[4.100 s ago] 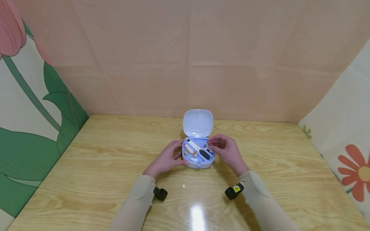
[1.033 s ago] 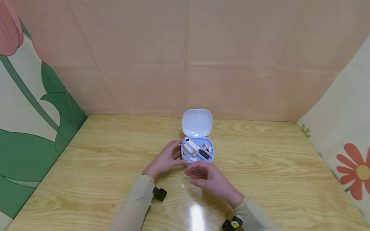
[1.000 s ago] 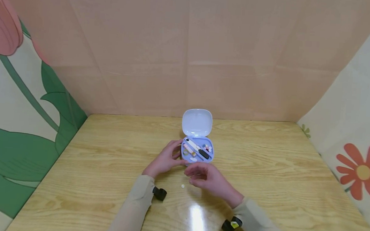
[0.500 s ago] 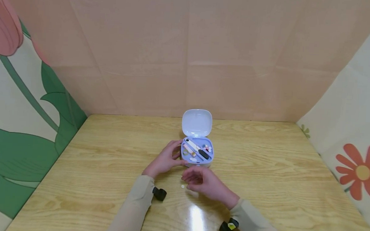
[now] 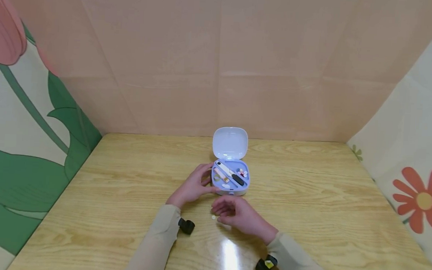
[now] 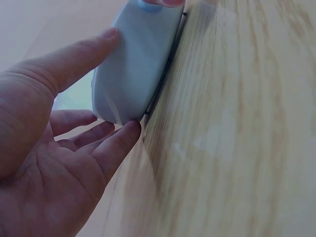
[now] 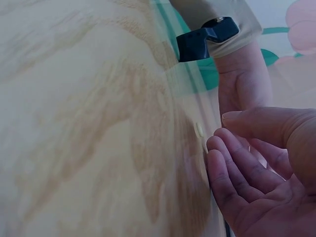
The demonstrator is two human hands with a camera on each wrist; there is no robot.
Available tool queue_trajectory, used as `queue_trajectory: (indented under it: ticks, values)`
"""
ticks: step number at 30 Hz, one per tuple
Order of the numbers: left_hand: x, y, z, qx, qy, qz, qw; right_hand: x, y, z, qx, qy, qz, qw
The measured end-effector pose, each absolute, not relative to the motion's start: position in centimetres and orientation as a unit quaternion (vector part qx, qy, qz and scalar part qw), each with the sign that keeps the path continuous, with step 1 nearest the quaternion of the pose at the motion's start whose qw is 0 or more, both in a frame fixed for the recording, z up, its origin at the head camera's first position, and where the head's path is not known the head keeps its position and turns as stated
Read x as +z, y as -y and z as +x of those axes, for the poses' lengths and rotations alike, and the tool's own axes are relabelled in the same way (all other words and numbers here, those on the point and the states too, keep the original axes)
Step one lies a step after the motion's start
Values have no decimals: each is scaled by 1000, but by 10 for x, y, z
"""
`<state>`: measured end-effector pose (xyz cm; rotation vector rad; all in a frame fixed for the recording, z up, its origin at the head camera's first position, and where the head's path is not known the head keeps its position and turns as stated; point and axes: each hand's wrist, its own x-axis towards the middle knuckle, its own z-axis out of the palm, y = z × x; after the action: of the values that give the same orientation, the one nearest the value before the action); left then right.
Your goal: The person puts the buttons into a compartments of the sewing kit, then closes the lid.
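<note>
A small lilac sewing box [image 5: 240, 192] stands on the table with its lid [image 5: 230, 143] raised. My left hand [image 5: 193, 187] holds the box at its left side, thumb on the front wall and fingers round the side and lower edge. Diagonally in its tray lies a white tool with a black end [image 5: 237, 179]; several small buttons [image 5: 242, 173] fill the right compartment. In front of the box, my right hand [image 5: 239, 214] hovers low with loosely bent fingers, holding nothing. Close by its fingertips a small white button [image 5: 213, 217] lies on the wood, also in the right wrist view.
The wooden table [image 5: 145, 155] ends at a pinkish backdrop [image 5: 161, 67] behind the box. Flower-printed panels flank it left and right. Each wrist carries a black camera, such as the left wrist camera [image 5: 186, 226].
My right hand has left the box's right compartment, come round to the front and lowered slightly toward the loose button. My left hand has kept its hold on the box.
</note>
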<state>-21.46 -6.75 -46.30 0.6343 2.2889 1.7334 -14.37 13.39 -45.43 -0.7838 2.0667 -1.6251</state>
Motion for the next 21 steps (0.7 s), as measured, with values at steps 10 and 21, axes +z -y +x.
queue_trajectory:
  ticks: [10, 21]
  values:
    - [-459, 68, -212, 583, -778, 211, 103, -456, -133, -144, -565, -752, -268, 206]
    - [-458, 67, -212, 573, -787, 201, 111, -459, -128, -144, -536, -779, -272, 180]
